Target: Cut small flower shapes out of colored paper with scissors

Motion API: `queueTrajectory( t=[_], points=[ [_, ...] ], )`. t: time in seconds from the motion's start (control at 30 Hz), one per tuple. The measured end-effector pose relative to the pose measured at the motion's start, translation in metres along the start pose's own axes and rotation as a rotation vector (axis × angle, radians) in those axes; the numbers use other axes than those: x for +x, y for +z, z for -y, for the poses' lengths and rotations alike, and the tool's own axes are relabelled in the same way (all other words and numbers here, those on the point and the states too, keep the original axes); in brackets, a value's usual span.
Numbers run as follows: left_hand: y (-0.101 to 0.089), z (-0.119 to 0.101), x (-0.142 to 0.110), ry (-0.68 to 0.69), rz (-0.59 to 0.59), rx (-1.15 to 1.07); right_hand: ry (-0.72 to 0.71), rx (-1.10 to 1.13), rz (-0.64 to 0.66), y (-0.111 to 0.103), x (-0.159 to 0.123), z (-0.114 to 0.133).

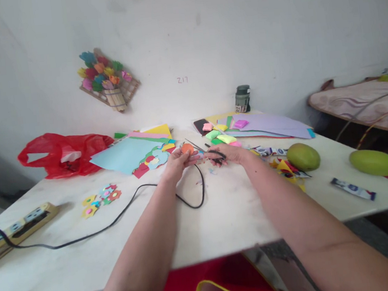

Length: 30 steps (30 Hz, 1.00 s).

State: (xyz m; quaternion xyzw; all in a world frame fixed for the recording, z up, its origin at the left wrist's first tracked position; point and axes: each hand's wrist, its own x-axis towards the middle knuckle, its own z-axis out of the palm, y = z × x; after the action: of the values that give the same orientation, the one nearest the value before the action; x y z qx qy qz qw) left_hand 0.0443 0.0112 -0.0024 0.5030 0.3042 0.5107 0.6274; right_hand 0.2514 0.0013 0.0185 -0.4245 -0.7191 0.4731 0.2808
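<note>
My left hand (pixel 179 162) is closed on a small orange paper piece (pixel 187 148), pinched between thumb and fingers. In my right hand (pixel 225 153) are scissors (pixel 195 144), held by dark handles, with the thin metal blades pointing left beside the orange paper. Whether the blades touch the paper I cannot tell. Small paper scraps (pixel 212 171) lie on the table under my hands. Just left of my left hand are coloured paper cut-outs (pixel 153 160) on a light blue sheet (pixel 120 155). Soft coloured packets (pixel 226 138) lie behind my right hand.
A black cable (pixel 118 221) runs across the table from a power strip (pixel 23 229). Small paper flowers (pixel 91 208) and a red plastic bag (pixel 63 151) lie left. Green fruits (pixel 303 157), a tube (pixel 353 189), purple sheets (pixel 269 125) and a dark bottle (pixel 242 99) are right.
</note>
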Motion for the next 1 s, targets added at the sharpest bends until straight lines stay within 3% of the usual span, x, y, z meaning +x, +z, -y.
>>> queueTrajectory(
  t=[0.43, 0.77, 1.0],
  points=[
    [-0.0008, -0.0008, -0.0017, -0.026, 0.044, -0.029, -0.021, 0.061, 0.102, -0.0004, 0.0018, -0.0016],
    [-0.0026, 0.0015, 0.0004, -0.030, 0.032, -0.053, 0.016, 0.123, 0.066, 0.0023, -0.0015, 0.0049],
    [-0.0050, 0.0031, 0.0002, -0.006, 0.093, -0.058, 0.041, 0.142, 0.053, 0.0025, -0.0018, 0.0057]
  ],
)
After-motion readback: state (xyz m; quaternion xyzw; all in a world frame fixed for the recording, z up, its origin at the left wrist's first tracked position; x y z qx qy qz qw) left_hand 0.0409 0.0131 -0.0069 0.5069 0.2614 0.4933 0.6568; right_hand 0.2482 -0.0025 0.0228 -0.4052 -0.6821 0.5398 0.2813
